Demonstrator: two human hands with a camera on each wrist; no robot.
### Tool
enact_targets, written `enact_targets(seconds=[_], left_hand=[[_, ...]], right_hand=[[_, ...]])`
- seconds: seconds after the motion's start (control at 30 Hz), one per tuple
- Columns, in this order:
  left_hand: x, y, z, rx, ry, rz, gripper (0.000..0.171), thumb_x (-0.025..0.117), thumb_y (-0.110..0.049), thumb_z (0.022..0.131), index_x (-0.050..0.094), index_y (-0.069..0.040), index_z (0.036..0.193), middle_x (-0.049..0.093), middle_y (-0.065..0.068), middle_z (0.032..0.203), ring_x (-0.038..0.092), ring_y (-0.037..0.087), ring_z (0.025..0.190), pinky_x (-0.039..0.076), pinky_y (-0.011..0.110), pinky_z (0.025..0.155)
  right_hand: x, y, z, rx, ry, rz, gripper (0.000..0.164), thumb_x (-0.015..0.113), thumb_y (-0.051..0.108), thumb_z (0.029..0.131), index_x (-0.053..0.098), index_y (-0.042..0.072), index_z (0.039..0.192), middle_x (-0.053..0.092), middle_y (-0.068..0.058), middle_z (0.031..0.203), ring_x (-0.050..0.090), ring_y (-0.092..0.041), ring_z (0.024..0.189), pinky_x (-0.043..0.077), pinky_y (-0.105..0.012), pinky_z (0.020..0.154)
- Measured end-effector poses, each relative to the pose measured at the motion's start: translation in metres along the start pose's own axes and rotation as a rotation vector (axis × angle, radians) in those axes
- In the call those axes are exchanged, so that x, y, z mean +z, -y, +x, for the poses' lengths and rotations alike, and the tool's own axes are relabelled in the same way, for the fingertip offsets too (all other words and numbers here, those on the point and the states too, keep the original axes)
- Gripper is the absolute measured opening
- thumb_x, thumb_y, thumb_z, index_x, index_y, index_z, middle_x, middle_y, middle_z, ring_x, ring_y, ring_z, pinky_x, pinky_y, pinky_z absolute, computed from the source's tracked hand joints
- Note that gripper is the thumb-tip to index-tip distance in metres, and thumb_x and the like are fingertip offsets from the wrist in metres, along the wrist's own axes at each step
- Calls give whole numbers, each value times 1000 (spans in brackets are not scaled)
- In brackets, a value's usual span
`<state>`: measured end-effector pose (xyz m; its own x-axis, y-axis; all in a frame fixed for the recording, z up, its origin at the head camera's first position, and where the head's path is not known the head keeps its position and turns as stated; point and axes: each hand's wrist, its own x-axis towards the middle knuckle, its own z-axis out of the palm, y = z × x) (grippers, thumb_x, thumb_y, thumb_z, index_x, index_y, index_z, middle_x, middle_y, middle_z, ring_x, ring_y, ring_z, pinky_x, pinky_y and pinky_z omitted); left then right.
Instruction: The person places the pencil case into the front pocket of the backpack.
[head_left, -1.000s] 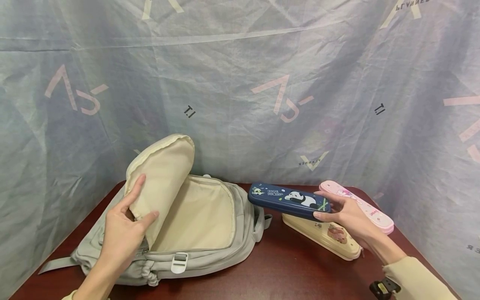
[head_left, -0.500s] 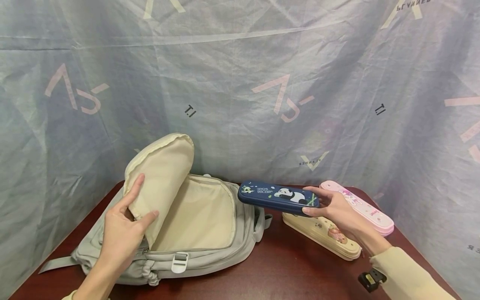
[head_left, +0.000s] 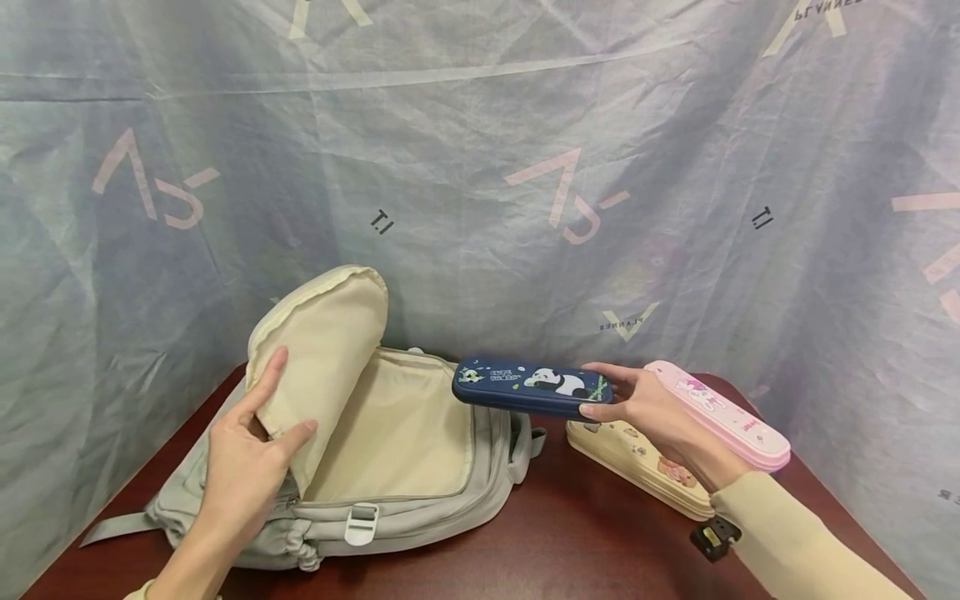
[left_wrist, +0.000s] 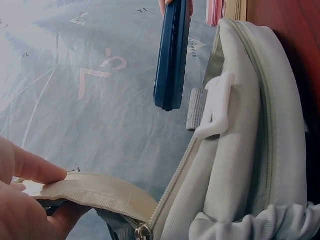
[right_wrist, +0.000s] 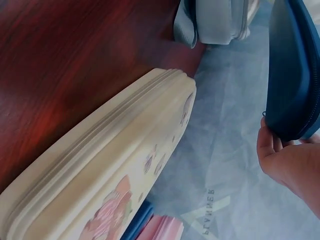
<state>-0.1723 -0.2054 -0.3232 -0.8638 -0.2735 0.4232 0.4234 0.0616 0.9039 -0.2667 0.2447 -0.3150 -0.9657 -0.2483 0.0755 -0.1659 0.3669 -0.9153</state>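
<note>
A grey backpack (head_left: 420, 521) lies unzipped, its cream-lined flap (head_left: 330, 350) raised. My left hand (head_left: 243, 450) pinches the edge of that flap between thumb and fingers, seen close in the left wrist view. My right hand (head_left: 637, 408) grips the right end of a navy pencil case (head_left: 525, 387) with a panda on its lid. The case is held up in the air, its far end overlapping the right edge of the open pocket in the head view. From the right wrist view, the navy case (right_wrist: 290, 70) shows its underside and zip, with fingers (right_wrist: 272, 145) at its end.
A cream pencil case (head_left: 637, 467) lies on the dark red table (head_left: 555, 533) below my right hand. Behind it is a pink pencil case (head_left: 727, 417); a blue edge (right_wrist: 137, 220) shows between them in the right wrist view. A grey printed curtain (head_left: 465, 167) hangs behind.
My right hand has carried the navy pencil case leftward, from above the cream case to the backpack's right edge. My left hand and the flap have stayed nearly still.
</note>
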Motion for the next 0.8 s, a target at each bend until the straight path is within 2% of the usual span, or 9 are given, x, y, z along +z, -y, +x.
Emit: enact_targets(seconds=[0.2, 0.43, 0.63, 0.8], left_hand=[[-1, 1, 1, -10, -17, -32, 96, 67, 29, 80, 50, -24, 159, 33, 5, 169, 47, 15, 139, 47, 12, 100], [-1, 1, 3, -28, -50, -73, 97, 66, 31, 79, 50, -24, 158, 35, 10, 168, 53, 12, 132, 51, 13, 96], [-1, 0, 4, -37, -93, -98, 97, 65, 32, 79, 52, -24, 157, 36, 5, 168, 54, 12, 130, 52, 13, 93], [-1, 0, 6, -54, -104, -109, 97, 66, 33, 79, 53, -24, 157, 35, 4, 168, 51, 15, 133, 52, 12, 93]], right_hand=[[10, 6, 8, 13, 27, 48, 73, 86, 16, 89, 53, 5, 153, 66, -21, 128, 65, -25, 105, 54, -29, 88], [21, 9, 16, -17, 55, 90, 74, 84, 11, 90, 49, 0, 155, 67, -21, 123, 65, -23, 101, 57, -31, 83], [29, 11, 24, -34, 83, 102, 73, 83, 9, 91, 49, -1, 155, 69, -20, 120, 66, -22, 100, 56, -33, 87], [38, 13, 31, -39, 94, 122, 72, 82, 8, 91, 49, -4, 154, 67, -22, 126, 66, -23, 104, 56, -29, 89]])
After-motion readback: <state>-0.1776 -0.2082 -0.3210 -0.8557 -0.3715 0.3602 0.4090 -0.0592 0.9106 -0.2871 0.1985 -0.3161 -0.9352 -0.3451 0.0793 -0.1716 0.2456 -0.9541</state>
